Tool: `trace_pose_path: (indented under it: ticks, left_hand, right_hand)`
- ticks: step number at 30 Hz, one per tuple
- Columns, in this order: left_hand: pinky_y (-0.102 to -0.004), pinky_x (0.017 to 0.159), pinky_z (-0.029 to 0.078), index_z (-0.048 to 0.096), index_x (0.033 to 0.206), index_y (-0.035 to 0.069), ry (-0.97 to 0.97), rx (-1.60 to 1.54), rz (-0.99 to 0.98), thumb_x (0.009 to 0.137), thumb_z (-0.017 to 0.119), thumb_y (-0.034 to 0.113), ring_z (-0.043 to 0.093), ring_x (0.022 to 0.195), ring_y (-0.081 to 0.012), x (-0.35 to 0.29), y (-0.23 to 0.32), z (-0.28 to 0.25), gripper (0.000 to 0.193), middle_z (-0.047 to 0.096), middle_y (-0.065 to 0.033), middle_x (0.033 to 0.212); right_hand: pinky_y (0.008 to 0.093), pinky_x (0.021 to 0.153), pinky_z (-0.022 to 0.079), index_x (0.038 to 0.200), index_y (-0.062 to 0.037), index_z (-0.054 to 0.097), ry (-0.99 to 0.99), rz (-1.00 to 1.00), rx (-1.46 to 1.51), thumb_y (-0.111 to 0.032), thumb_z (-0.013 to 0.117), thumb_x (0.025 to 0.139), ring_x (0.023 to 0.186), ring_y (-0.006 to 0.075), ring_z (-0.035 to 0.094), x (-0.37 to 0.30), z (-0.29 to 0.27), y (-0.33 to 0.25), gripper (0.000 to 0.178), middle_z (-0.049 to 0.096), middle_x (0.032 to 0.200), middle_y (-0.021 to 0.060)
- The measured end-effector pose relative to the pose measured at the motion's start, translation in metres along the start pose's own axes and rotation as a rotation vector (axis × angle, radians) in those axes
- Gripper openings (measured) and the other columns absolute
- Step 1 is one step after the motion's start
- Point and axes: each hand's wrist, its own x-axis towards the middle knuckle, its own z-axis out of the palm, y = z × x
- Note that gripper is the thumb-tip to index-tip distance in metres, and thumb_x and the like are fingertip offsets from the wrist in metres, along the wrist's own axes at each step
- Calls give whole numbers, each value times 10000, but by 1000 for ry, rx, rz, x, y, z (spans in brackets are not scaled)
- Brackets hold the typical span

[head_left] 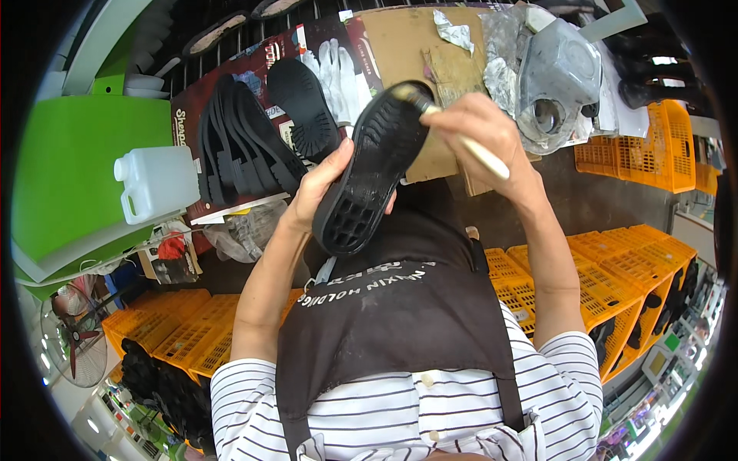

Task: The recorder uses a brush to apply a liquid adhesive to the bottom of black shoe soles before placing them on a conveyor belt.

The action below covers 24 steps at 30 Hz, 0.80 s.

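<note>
- The left hand [319,188] is closed around a black shoe sole [370,165], thumb on the near edge and fingers wrapped behind it; the sole is held up in the air above the desk [576,203], tilted, its treaded side facing the camera
- The right hand [480,131] is clenched on a pale-handled brush [453,131]; the brush's tip touches the upper end of the sole
- On the desk behind the sole lies a sheet of brown cardboard [400,46] with a crumpled scrap on it; a pair of white gloves [338,73] lies just beside it
- To the left stands a row of black soles [238,142] leaning on one another, with a single sole [304,104] next to them; further left a white plastic jug [154,180] sits on a green surface [77,169]
- A grey, smeared container [557,81] stands at the right of the desk; orange crates [607,269] sit below and beside it
</note>
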Motion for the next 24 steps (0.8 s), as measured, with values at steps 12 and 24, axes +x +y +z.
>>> trace_pose_path:
  ticks: [12, 24]
  left_hand:
    - [-307, 1035, 295, 272, 1399, -50, 88, 574, 462, 1007, 296, 347, 398, 1240, -211, 8, 10, -7, 558, 416, -153, 1345]
    - [-319, 1010, 350, 284, 1385, -51, 188, 576, 622, 1004, 259, 309, 464, 1187, -217, 8, 18, -14, 524, 456, -159, 1319]
  right_hand:
    - [275, 628, 513, 896, 8, 679, 60, 363, 369, -77, 654, 823, 697, 181, 662, 3, 17, -55, 115, 685, 808, 130]
    - [237, 550, 473, 878, 3, 694, -13, 436, 528, -87, 644, 841, 596, 113, 612, -12, 30, -70, 110, 664, 711, 75]
